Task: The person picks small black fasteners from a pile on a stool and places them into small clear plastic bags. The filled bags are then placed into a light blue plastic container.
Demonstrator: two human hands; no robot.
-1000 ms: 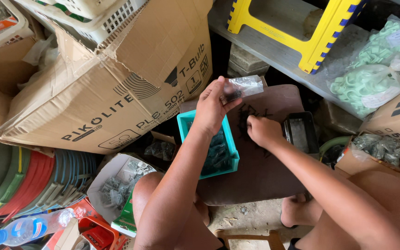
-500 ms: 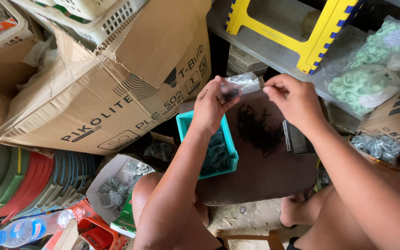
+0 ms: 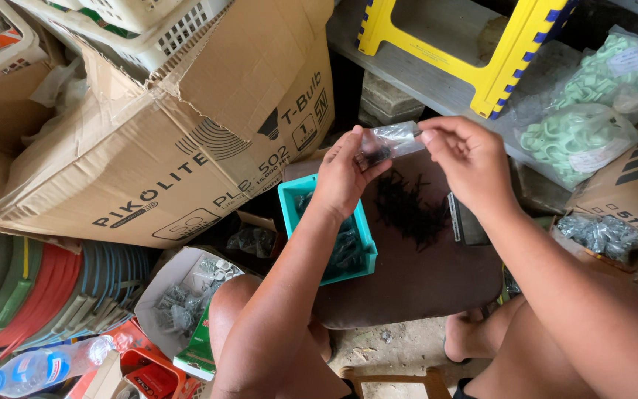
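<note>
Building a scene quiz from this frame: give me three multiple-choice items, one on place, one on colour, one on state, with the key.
1. Where is the pile of dark screws?
A. on the brown stool
B. in the teal tray
C. on the floor

2. What colour is the step stool on the shelf?
A. red
B. yellow
C. white

3. How is the small clear bag held?
A. left hand alone
B. lying loose
C. between both hands

Key: 1 A, the screws lie on the stool top; 2 B, yellow frame; 3 C, the right hand pinches the other end.

This looks like a cluttered hardware shop storeroom. Big cardboard cartons (image 3: 164,140), bagged green plastic fittings (image 3: 577,125) and coiled hoses (image 3: 53,295) crowd a dirt floor around a low brown stool (image 3: 415,281).
</note>
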